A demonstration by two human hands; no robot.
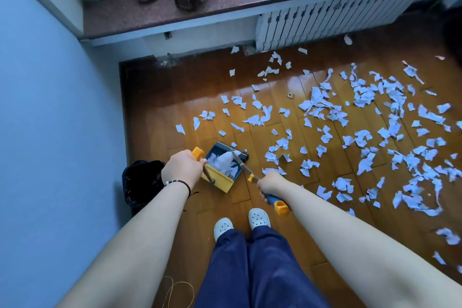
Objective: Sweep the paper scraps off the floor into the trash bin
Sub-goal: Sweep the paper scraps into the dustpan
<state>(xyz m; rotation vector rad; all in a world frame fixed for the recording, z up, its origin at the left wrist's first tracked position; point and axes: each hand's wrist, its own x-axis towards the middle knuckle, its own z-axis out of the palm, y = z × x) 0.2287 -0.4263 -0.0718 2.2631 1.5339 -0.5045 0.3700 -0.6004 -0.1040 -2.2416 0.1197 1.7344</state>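
Several white paper scraps (pixel 362 117) litter the wooden floor (pixel 175 97), thickest at the right. My left hand (pixel 181 169) grips the orange-tipped handle of a yellow and blue dustpan (pixel 222 177) that stands on the floor ahead of my feet and holds a heap of scraps. My right hand (pixel 270 184) grips the broom handle (pixel 276 201); the broom's head reaches into the dustpan's mouth. A trash bin lined with a black bag (pixel 141 182) stands by the blue wall, just left of my left hand.
A blue wall (pixel 50 107) closes the left side. A stone sill (pixel 225 2) with bags runs along the back, above a white radiator (pixel 325 20). A small tape ring (pixel 290 95) lies among the scraps. My white shoes (pixel 240 224) stand behind the dustpan; a thin cord (pixel 175 290) lies near my legs.
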